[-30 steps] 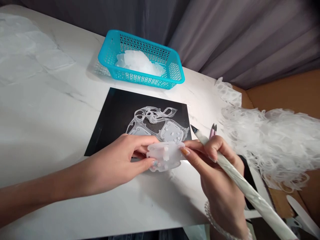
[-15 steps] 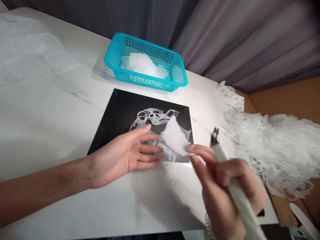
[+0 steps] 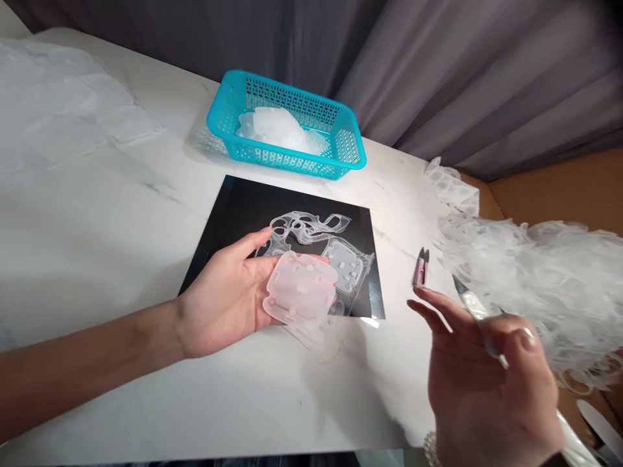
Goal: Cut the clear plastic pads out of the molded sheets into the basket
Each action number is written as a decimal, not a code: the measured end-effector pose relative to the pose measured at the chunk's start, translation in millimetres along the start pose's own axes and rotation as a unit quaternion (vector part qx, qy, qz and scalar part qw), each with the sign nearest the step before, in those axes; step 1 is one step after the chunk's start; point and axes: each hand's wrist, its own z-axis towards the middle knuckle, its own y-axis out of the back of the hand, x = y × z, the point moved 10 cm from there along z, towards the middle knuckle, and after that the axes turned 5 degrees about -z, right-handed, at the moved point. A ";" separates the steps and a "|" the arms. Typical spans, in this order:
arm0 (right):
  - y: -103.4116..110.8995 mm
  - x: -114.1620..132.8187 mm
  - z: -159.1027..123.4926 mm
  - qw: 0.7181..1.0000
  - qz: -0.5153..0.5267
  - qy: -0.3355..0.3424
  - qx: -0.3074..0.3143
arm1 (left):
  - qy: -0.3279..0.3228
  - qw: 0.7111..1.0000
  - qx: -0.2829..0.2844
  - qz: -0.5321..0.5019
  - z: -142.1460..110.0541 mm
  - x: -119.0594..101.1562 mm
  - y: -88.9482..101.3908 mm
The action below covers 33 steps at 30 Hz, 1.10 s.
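I have the translucent silicone piece (image 3: 300,288) lying on the open palm of the left hand (image 3: 226,298), just above the lower edge of the black sheet (image 3: 233,207) and over its middle. The left fingers (image 3: 253,243) are spread and loosely curved, cradling the piece rather than pinching it. It is a rounded rectangle with slots and small nubs, its long axis running across my view and dipping slightly to the right.

The right hand (image 3: 487,383) is off the sheet to the right, well apart from the piece, with its fingers closed enough to hold a craft knife (image 3: 479,311); the blade points up and left, toward the sheet. Pink thread snips (image 3: 421,269) lie just right of the sheet, near the blade. Nothing stands between the blade and the piece except bare counter (image 3: 399,363).

On the sheet itself, under and beyond the palm, sit a tangled silicone web (image 3: 302,227) and a second molded piece (image 3: 345,269). Beyond the sheet's far edge is a turquoise basket (image 3: 292,97) of white scraps, and a large heap of silicone trimmings (image 3: 525,279) lies to its right.
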 end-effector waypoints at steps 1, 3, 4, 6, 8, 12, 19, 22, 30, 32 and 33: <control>3.2 -3.6 0.0 1.000 0.002 -0.013 -0.006 | -0.003 1.000 -0.001 0.016 -0.1 -0.6 0.0; 7.9 -9.9 -0.7 0.999 0.008 -0.032 -0.016 | -0.005 0.999 -0.010 0.048 -0.4 -1.7 1.1; 8.7 -12.1 -0.9 0.999 0.008 -0.037 -0.017 | -0.006 0.998 -0.013 0.058 -0.6 -2.2 1.2; 7.6 -13.6 -0.4 0.999 -0.002 -0.034 -0.008 | -0.007 0.998 -0.008 0.059 -1.0 -3.1 -0.6; 5.7 -12.5 0.8 1.000 -0.018 -0.025 0.001 | -0.005 0.999 0.009 0.044 -1.6 -3.6 -3.9; 9.1 -15.2 2.0 0.999 0.002 -0.043 -0.017 | -0.002 0.999 0.017 0.033 -3.0 -4.4 -4.7; 14.6 -20.9 0.6 0.997 0.028 -0.067 -0.039 | -0.095 0.987 -0.021 0.127 -4.9 -21.4 -6.8; 13.5 -19.8 2.4 0.997 0.047 -0.060 -0.032 | -0.373 0.880 -0.073 0.285 -28.1 -97.1 -24.7; 10.6 -26.1 -0.4 0.997 0.049 -0.063 -0.020 | -0.481 0.398 -0.209 0.753 9.8 -211.7 -77.6; 14.8 -31.1 -2.9 0.997 0.006 -0.067 -0.024 | -0.428 0.380 -0.195 0.797 26.2 -180.4 -69.4; 17.5 -33.6 -3.6 0.997 -0.024 -0.070 -0.025 | -0.421 0.353 -0.170 0.818 27.3 -151.9 -69.7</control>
